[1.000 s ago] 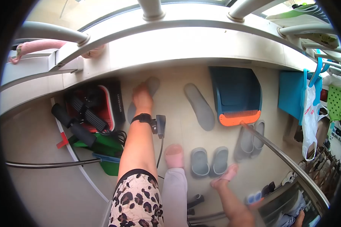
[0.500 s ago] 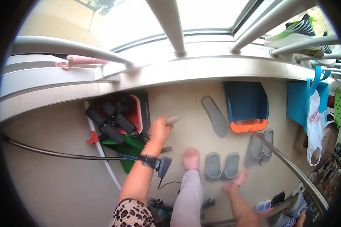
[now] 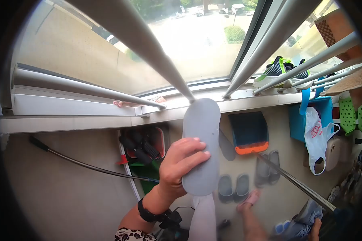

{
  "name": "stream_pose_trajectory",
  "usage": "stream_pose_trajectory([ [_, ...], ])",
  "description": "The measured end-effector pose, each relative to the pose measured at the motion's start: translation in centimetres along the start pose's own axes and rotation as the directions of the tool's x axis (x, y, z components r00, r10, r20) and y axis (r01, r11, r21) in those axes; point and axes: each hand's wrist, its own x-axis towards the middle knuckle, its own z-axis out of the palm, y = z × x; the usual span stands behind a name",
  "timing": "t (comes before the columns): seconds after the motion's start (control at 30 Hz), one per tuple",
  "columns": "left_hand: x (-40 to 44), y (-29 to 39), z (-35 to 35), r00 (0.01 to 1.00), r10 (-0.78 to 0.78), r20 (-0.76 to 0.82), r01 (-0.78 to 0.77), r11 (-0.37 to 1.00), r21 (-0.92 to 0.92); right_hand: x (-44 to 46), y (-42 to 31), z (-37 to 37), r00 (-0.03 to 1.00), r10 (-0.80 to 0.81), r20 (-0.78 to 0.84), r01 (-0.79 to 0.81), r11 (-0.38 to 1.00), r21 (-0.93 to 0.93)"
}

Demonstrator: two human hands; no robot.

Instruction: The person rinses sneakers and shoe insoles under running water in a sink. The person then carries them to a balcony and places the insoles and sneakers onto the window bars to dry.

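Note:
My left hand [image 3: 181,166], with a black watch on the wrist, is closed around a long grey insole [image 3: 203,120]. Its fingers lie across the upper face, while the thumb is hidden behind it. The insole is raised above the floor and points toward the window, in front of the railing. Beyond its right edge, a similar grey insole [image 3: 226,146] lies partly covered on the floor, left of a dark dustpan [image 3: 249,130] with an orange toothed lip. My right hand is out of view.
Grey slippers [image 3: 242,186] stand in pairs on the floor. A metal pole [image 3: 293,180] runs from the dustpan to the lower right. Left are a red bin [image 3: 161,140] with black items and a curved pole [image 3: 92,164]. A white bag [image 3: 313,136] hangs by a blue bin [image 3: 295,124].
The view has tilted upward. My left hand has brought the insole up and turned its broad face toward me; before, only a small grey part showed at the fingers.

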Motion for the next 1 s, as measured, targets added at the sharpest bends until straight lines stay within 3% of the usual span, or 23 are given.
stream_pose_trajectory([
  [0.07,0.9,-2.2,1.7,0.994,0.105,-0.021,-0.104,0.993,0.048,-0.5,-0.7,0.1,1.000,-0.007,-0.001,0.007,1.000,0.001],
  [0.2,0.3,-9.0,6.3,1.000,0.007,0.012,-0.008,0.996,0.086,-0.5,-1.1,0.2,1.000,-0.025,0.009,0.025,1.000,-0.015],
  [0.3,-0.5,-12.8,8.1,0.996,-0.013,0.090,-0.003,0.986,0.168,-1.1,-1.6,0.1,0.993,0.084,0.087,-0.103,0.965,0.243],
  [0.4,-1.2,-14.3,9.0,0.985,-0.027,0.171,-0.018,0.966,0.257,-1.3,-1.7,0.7,0.996,0.073,0.050,-0.084,0.959,0.272],
  [0.5,-0.6,-15.1,9.6,0.984,-0.018,0.176,-0.026,0.969,0.246,-0.9,-1.6,0.1,0.997,0.072,0.021,-0.073,0.993,0.093],
  [0.53,-0.3,-14.9,9.9,0.990,-0.028,0.137,-0.008,0.968,0.251,-0.8,-1.4,-0.1,0.990,0.100,0.100,-0.142,0.711,0.689],
  [0.57,0.0,-14.8,10.2,0.995,-0.036,0.095,0.010,0.966,0.257,-0.5,-1.6,-0.1,0.986,0.114,0.118,-0.163,0.604,0.780],
  [0.6,0.3,-14.7,10.4,0.998,-0.042,0.049,0.028,0.965,0.261,-0.7,-1.6,-0.1,0.992,0.105,0.072,-0.126,0.737,0.665],
  [0.63,0.7,-14.4,10.5,0.998,-0.025,0.064,0.007,0.963,0.270,-0.5,-1.6,-0.3,0.996,0.082,0.035,-0.089,0.900,0.426],
  [0.67,0.4,-15.0,10.6,0.993,-0.038,0.114,0.001,0.951,0.309,-0.5,-1.4,-0.5,0.997,0.070,0.010,-0.070,0.942,0.327],
  [0.87,-0.1,-15.6,10.7,0.966,-0.084,0.243,-0.024,0.911,0.413,-0.1,-0.5,-0.4,0.999,0.047,-0.019,-0.042,0.978,0.206],
  [1.0,-0.5,-16.0,11.1,0.963,-0.131,0.235,0.019,0.904,0.427,0.3,-0.3,-0.5,0.999,0.044,-0.019,-0.041,0.987,0.155],
])
